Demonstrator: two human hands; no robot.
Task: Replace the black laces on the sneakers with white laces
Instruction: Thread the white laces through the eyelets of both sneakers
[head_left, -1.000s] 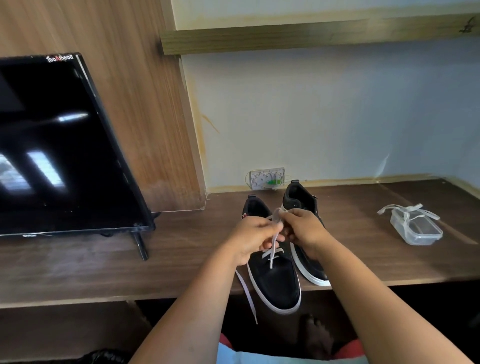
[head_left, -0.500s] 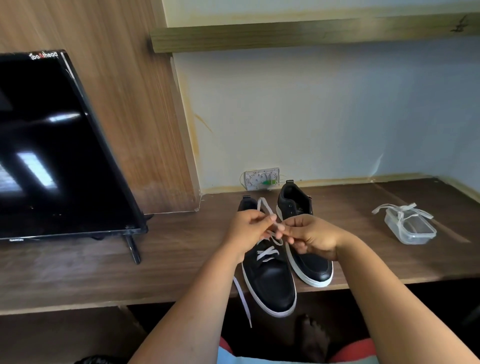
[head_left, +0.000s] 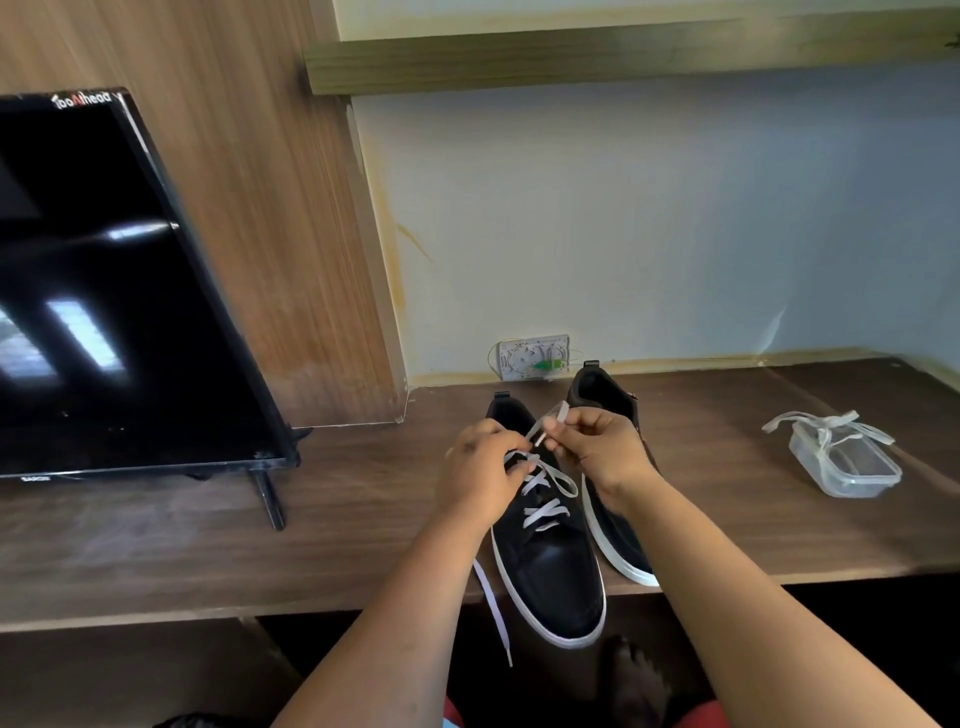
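Two black sneakers with white soles stand side by side at the desk's front edge. The left sneaker (head_left: 550, 566) carries a white lace (head_left: 545, 512) crossed through its lower eyelets, and one lace end hangs off the desk edge. My left hand (head_left: 480, 473) rests on this sneaker's upper eyelets, fingers curled at the lace. My right hand (head_left: 602, 447) pinches the other end of the white lace above the tongue. Behind my right wrist, the right sneaker (head_left: 615, 540) is partly hidden; its laces cannot be seen.
A black monitor (head_left: 114, 291) on a stand leans at the left of the wooden desk (head_left: 363, 499). At the right, a clear plastic container (head_left: 852, 470) has a second white lace (head_left: 826, 423) draped over it. A wall socket (head_left: 532, 356) sits behind the sneakers.
My right hand has lifted a little, drawing the lace end up from the eyelets, and a loop now lies over the tongue. The left hand stays on the sneaker.
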